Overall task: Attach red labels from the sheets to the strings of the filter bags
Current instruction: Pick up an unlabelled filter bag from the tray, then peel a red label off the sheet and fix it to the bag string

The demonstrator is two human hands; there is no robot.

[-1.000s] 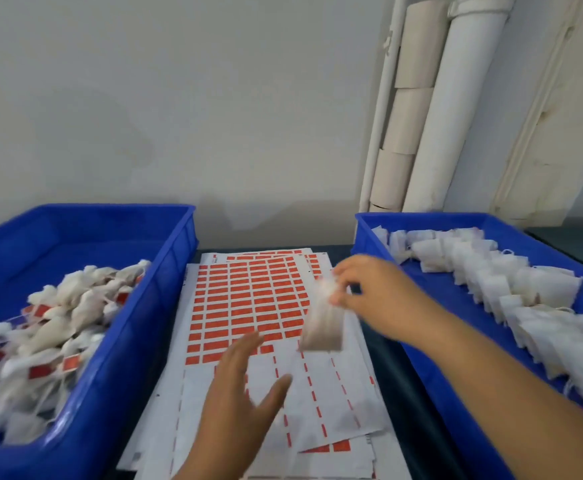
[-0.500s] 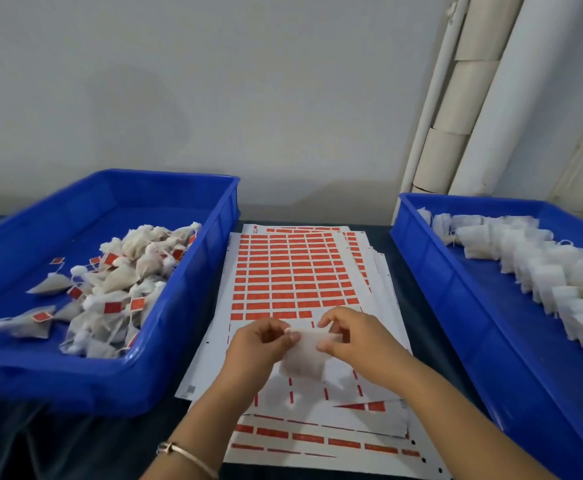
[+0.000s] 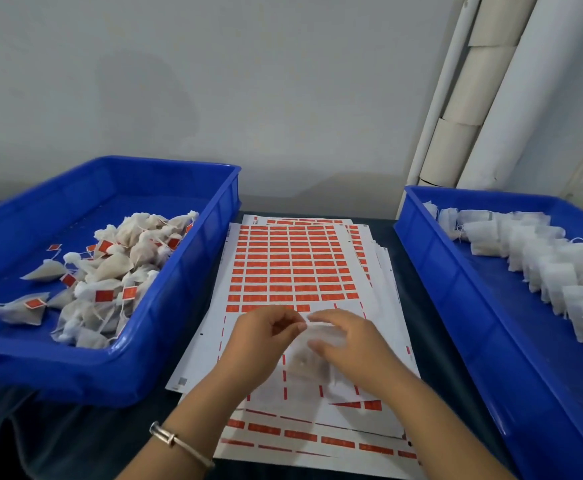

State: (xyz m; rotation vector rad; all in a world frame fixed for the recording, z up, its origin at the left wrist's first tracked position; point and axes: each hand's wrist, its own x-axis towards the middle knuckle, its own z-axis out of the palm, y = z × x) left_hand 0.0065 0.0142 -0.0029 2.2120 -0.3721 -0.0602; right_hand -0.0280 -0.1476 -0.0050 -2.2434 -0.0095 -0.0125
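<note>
A stack of white sheets [image 3: 293,261] with rows of red labels lies between two blue trays. Over its near, peeled part both hands meet on one white filter bag [image 3: 312,362]. My left hand [image 3: 259,341] pinches at the bag's top, fingers curled. My right hand [image 3: 349,341] holds the bag from the right, thumb under and fingers over it. The bag is blurred and its string is hard to make out. The left tray [image 3: 165,327] holds several bags with red labels on them [image 3: 110,271]. The right tray [image 3: 456,306] holds a row of unlabelled bags [image 3: 543,268].
The trays and sheets sit on a dark table top [image 3: 75,441]. White pipes and cardboard tubes [image 3: 470,109] lean in the back right corner against a pale wall. A metal bangle [image 3: 175,441] is on the left wrist.
The right hand carried a bag from the right tray to the sheets, and the left hand came up to meet it. Both now hold it lower over the peeled rows. The view panned left.
</note>
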